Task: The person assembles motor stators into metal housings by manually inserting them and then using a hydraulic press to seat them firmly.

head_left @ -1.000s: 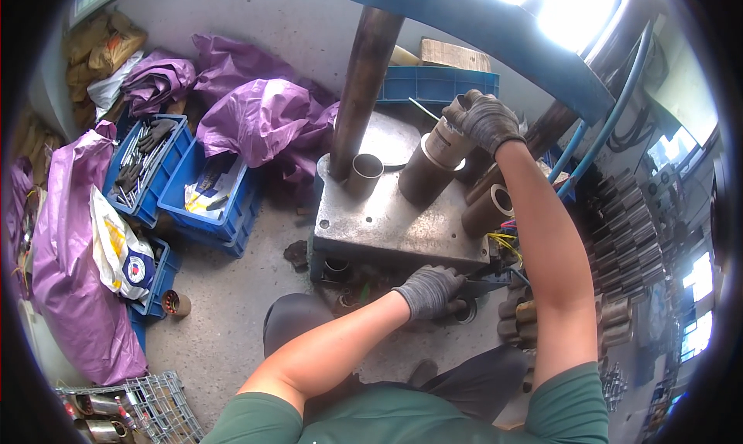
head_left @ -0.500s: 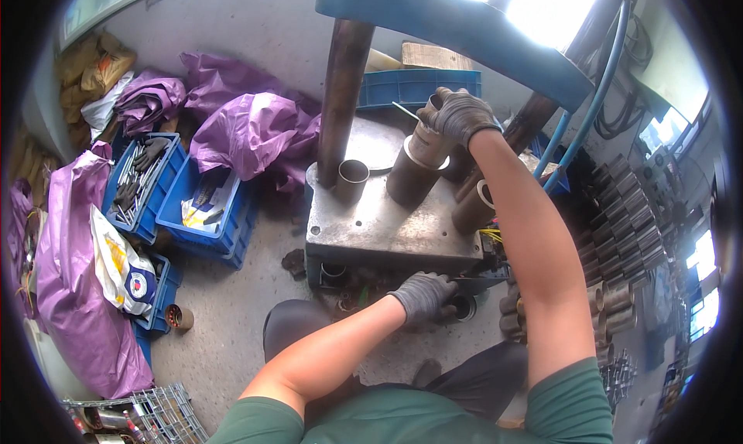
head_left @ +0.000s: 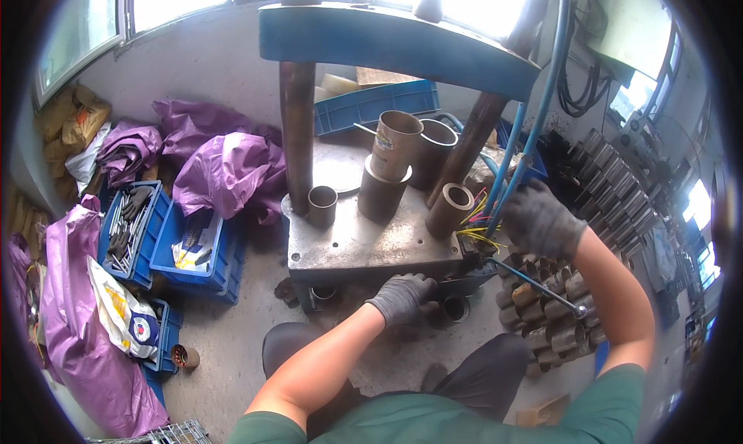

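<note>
A light metal sleeve [head_left: 394, 146] stands upright on a darker cylinder [head_left: 383, 200] on the steel press bed [head_left: 371, 251]. My left hand [head_left: 402, 298], in a grey knitted glove, is at the bed's front edge with its fingers curled; anything inside them is hidden. To the right of the press is my gloved right hand [head_left: 546, 221], smeared by motion. It is near yellow wires [head_left: 481, 233] and above a thin blue lever [head_left: 534, 281] with a shiny ball end. A short ring [head_left: 322, 206] and a thick-walled tube [head_left: 450, 210] stand on the bed.
Two steel columns and a blue crossbeam [head_left: 395, 53] frame the bed. Blue hoses [head_left: 534, 134] run down at the right. Stacked metal sleeves [head_left: 619, 204] lie at the right. Purple sheeting [head_left: 232, 173] and blue crates [head_left: 190, 251] stand at the left.
My right hand has let go of the light sleeve and moved right and down, past the press column. The sleeve stays upright on the cylinder. The view has shifted; my left hand stays at the bed's front.
</note>
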`<state>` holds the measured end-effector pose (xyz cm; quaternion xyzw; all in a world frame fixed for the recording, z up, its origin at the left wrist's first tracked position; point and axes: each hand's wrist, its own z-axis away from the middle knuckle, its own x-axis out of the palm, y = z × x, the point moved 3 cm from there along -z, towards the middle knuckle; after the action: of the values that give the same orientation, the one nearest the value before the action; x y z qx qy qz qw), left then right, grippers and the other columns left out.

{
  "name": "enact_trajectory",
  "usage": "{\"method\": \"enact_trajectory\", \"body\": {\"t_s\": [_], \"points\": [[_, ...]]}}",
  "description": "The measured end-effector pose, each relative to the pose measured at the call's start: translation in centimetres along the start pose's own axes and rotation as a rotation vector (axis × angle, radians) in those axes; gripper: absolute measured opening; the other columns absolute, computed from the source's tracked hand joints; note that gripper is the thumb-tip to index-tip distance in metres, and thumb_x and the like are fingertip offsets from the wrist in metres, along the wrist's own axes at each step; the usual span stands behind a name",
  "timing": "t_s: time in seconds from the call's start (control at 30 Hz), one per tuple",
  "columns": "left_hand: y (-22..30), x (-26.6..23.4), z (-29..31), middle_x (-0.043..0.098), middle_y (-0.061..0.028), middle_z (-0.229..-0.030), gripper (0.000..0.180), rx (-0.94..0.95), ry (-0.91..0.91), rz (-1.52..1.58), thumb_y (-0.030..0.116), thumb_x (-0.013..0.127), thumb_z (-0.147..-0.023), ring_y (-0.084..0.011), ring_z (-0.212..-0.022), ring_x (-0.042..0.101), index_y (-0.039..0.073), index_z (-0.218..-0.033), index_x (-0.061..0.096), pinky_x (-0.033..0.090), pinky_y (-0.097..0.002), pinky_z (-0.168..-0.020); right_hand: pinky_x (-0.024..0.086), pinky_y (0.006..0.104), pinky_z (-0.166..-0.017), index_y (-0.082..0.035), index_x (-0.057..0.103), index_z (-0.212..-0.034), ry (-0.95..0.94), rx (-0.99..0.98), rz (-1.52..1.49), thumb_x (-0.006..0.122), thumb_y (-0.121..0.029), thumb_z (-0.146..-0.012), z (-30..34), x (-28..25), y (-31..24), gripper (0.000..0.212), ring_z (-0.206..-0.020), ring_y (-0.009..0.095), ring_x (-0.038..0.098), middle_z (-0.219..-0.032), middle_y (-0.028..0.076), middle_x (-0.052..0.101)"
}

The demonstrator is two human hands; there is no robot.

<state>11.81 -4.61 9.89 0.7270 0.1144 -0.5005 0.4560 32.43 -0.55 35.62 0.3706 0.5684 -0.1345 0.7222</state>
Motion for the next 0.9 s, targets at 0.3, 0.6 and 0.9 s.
{"method": "enact_trajectory", "body": {"t_s": [0.3,0.6,0.9], "points": [[0.5,0.5,-1.7,0.07,-0.0219,-0.119,0.045,0.039,0.448,0.196,0.022,0.08,-0.087,-0.0429,-0.11,0.066,0.007,-0.127,0.068,0.054,-0.0505,-0.097,0.045,0.0478,-0.109,-0.012,0.079,-0.109,-0.101,0.51,-0.456,0.071,-0.025,-0.094,21.7,6.1,0.3,0.022,-0.11,0.034,0.069,-0.107,0.012,0.075],[-9.5,1.1,-11.0,0.051,-0.0212,-0.152,0.106,-0.1,0.92,0.418,0.021,0.099,-0.073,-0.0321,-0.141,0.051,-0.001,-0.157,0.038,0.04,-0.0419,-0.121,0.054,0.05,-0.077,-0.01,0.07,-0.122,0.608,0.571,-0.145,0.069,-0.019,-0.084,19.6,8.4,1.2,0.039,-0.089,0.034,0.066,-0.092,0.012,0.065],[-2.9,-0.5,-21.3,0.063,-0.0173,-0.137,0.105,-0.342,0.852,0.36,0.021,0.101,-0.061,-0.033,-0.127,0.063,0.003,-0.147,0.044,0.05,-0.0432,-0.111,0.058,0.0462,-0.085,-0.008,0.076,-0.111,0.67,0.761,-0.23,0.067,-0.051,-0.098,18.2,7.2,4.8,0.046,-0.099,0.034,0.071,-0.1,0.016,0.073]]}}
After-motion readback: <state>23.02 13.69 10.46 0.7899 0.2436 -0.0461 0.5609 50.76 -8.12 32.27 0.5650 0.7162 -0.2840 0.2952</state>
